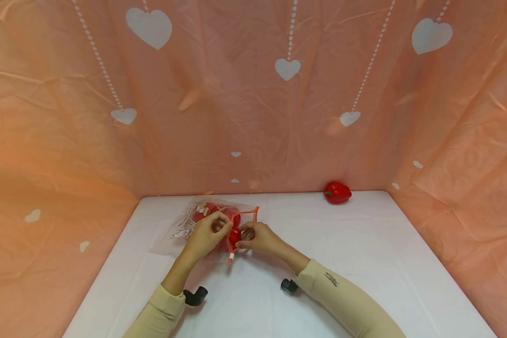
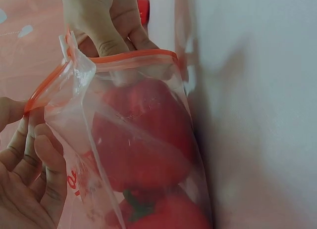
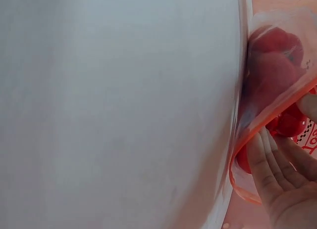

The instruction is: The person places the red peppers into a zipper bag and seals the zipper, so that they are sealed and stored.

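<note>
Left hand (image 1: 207, 236) pinch-tight on clear bag (image 2: 136, 55), right hand (image 1: 261, 238) round a red pepper (image 1: 234, 236) inside.

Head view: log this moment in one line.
Left hand: pinches orange-rimmed clear plastic bag; right hand: fingers in bag mouth; glossy red peppers: inside bag; lone red pepper: on white table

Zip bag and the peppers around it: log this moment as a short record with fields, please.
bag: clear printed plastic, on the white table
bag mouth: open, edged in orange, facing the right hand
bag contents: red peppers, at least two; full count unclear
left hand: pinches the orange edge
right hand: fingers reach into the mouth, at a red pepper; grip unclear
outside the bag: one red pepper, near the table's far edge, right of the bag
backdrop: orange-pink sheet with white hearts
</note>
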### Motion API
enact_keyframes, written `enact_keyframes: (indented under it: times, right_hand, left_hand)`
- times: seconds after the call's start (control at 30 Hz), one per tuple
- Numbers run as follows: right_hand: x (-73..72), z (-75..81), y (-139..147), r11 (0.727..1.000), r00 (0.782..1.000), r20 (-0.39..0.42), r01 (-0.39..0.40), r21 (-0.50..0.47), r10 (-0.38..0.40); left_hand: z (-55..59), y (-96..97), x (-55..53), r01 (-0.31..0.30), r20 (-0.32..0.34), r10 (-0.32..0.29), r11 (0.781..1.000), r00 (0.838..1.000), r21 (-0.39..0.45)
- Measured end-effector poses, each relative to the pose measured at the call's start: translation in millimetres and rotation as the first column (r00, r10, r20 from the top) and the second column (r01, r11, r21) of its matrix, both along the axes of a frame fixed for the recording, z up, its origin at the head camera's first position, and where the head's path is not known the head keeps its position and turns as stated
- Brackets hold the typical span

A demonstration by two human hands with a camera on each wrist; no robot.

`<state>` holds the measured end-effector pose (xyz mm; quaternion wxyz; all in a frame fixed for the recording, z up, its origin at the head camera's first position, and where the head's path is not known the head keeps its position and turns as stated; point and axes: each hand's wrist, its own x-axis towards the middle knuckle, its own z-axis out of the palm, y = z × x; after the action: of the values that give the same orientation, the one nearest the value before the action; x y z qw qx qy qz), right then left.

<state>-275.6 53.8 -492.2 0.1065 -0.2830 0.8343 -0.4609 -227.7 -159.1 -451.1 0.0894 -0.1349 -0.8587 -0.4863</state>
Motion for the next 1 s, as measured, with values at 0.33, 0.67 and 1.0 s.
enact_keyframes:
  times: [0.33,0.67,1.0]
  right_hand:
    - [-0.1,0.0,-6.8,1.0,0.999,0.045,0.013,-0.02,-0.012]
    - [2.8,4.5,-1.5,0.999,0.999,0.051,-0.005,-0.043,0.007]
    - [5.5,9.5,19.7,0.999,1.0,-0.005,0.003,-0.053,-0.003]
  left_hand:
    - [0.9,-0.6,0.5,-0.001,0.007,0.001,1.0,1.0,0.003]
    - [1.8,-0.4,0.3,-0.003,0.013,0.003,1.0,1.0,-0.008]
    - [2.6,0.1,1.1,-0.001,0.024,0.001,1.0,1.0,-0.006]
